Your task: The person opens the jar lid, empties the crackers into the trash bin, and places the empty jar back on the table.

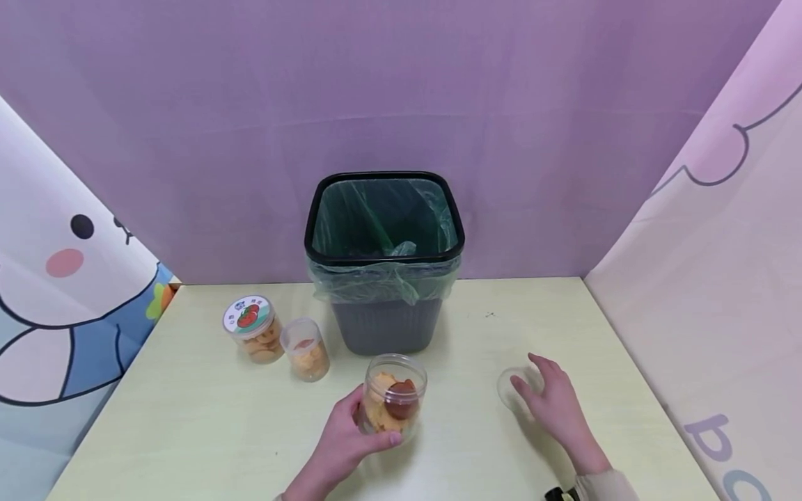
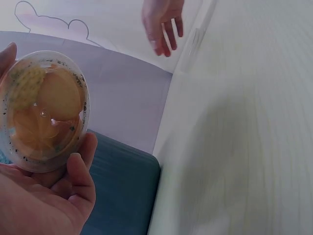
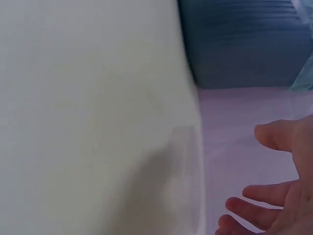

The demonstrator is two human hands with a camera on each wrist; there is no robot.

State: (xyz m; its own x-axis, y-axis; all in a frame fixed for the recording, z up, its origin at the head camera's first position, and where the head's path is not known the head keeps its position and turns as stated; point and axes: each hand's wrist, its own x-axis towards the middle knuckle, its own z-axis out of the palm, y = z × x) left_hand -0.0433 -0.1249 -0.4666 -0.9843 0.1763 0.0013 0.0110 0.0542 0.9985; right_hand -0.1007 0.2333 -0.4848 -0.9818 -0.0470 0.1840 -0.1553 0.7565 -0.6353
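Note:
My left hand (image 1: 344, 440) grips a clear plastic jar (image 1: 379, 410) of biscuits and holds it up off the table, thumb along the near side. The jar's mouth has no cover on it, and one darker, reddish-brown round piece lies on top of the paler biscuits. In the left wrist view the jar's round base (image 2: 46, 117) shows biscuits pressed against it. Over to the right, a clear round lid (image 1: 506, 391) lies on the table. Just above it hovers my right hand (image 1: 560, 409), fingers spread and apart from the lid, holding nothing.
A grey bin (image 1: 385, 323) with a black rim and green liner stands at the table's back. Left of it are a jar with a printed lid (image 1: 257, 334) and a smaller clear cup (image 1: 307, 358), both with biscuits inside. Cloth walls border the table (image 1: 207, 438).

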